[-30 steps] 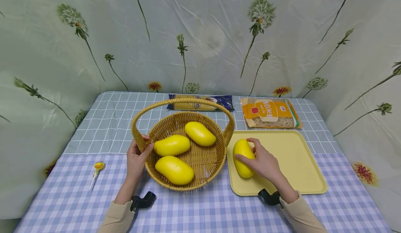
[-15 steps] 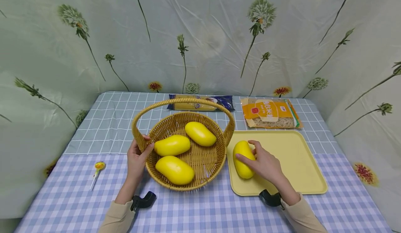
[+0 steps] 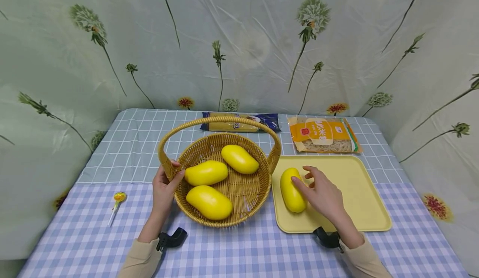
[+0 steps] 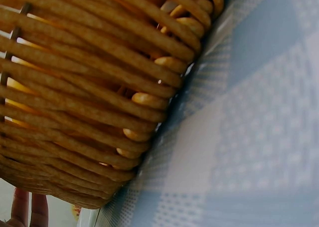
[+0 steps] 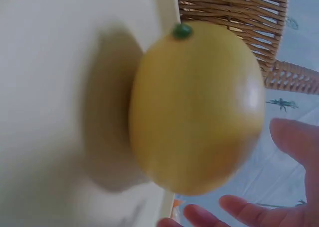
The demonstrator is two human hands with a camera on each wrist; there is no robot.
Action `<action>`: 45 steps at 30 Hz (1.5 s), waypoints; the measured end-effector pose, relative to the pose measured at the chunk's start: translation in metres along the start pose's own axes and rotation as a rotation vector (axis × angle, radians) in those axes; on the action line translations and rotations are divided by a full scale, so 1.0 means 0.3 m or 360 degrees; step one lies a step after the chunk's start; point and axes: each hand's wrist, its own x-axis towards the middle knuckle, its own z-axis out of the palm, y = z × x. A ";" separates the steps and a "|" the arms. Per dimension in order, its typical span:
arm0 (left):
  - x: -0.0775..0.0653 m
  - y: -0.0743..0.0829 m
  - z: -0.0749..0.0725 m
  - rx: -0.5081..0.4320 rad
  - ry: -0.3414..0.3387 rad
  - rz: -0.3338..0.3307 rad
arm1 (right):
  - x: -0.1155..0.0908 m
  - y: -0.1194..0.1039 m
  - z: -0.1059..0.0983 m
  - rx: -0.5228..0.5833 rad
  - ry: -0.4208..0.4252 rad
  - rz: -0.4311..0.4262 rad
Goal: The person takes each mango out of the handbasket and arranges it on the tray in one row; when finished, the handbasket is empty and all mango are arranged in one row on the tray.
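Observation:
A round wicker basket (image 3: 239, 195) with an arched handle holds three yellow mangoes: one at the front (image 3: 209, 202), one at the left (image 3: 206, 173) and one at the back right (image 3: 240, 159). My left hand (image 3: 164, 190) grips its left side at the foot of the handle, thumb on the rim; the left wrist view shows the woven wall (image 4: 84, 87) close up. Another mango (image 3: 293, 190), with a green stem end in the right wrist view, lies on the yellow tray (image 3: 348, 195). Beside it my right hand (image 3: 323, 193) has thumb and fingers spread, apart from the fruit.
Behind the basket lies a blue and yellow packet (image 3: 239, 122). An orange noodle bag (image 3: 323, 135) sits just beyond the tray. A lollipop (image 3: 117, 207) rests on the checked cloth at the left. The basket handle (image 3: 220, 120) arches high over the basket.
The right hand has loosened from the mango on the tray and drawn back slightly to the right. That mango has shifted a little. The left hand and basket stay put.

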 end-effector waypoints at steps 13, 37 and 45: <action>-0.003 0.020 0.008 0.0007 -0.0008 0.0009 | -0.028 -0.035 0.001 0.0152 0.0491 -0.0320; 0.001 -0.006 0.000 0.0013 0.0000 0.0029 | -0.029 -0.370 -0.001 0.0001 0.0169 -0.1306; -0.007 0.032 0.013 0.0023 -0.0004 0.0017 | 0.010 -0.464 -0.008 -0.0279 -0.0263 -0.1374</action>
